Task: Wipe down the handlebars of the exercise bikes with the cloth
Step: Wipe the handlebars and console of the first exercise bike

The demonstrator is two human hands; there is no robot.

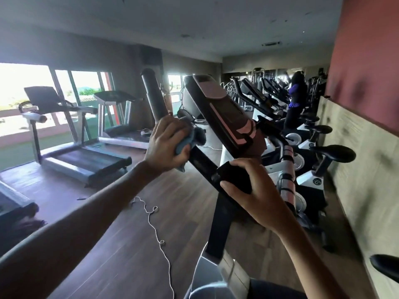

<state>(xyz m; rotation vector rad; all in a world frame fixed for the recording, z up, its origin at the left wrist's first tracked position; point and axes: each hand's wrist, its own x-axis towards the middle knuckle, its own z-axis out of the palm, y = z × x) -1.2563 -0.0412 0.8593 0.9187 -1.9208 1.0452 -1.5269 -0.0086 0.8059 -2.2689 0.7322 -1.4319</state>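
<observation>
Both hands on handlebars: left hand w/ fingers clutching cloth, right hand fingers round grip.

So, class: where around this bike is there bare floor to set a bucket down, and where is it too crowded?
Bare wood floor lies between the near treadmill and the bike's post, though a white cord trails across it. To the right it is crowded: a row of bikes stands packed against the wall.

readable text: none | bike console: screen blurred | bike logos: illegible
</observation>
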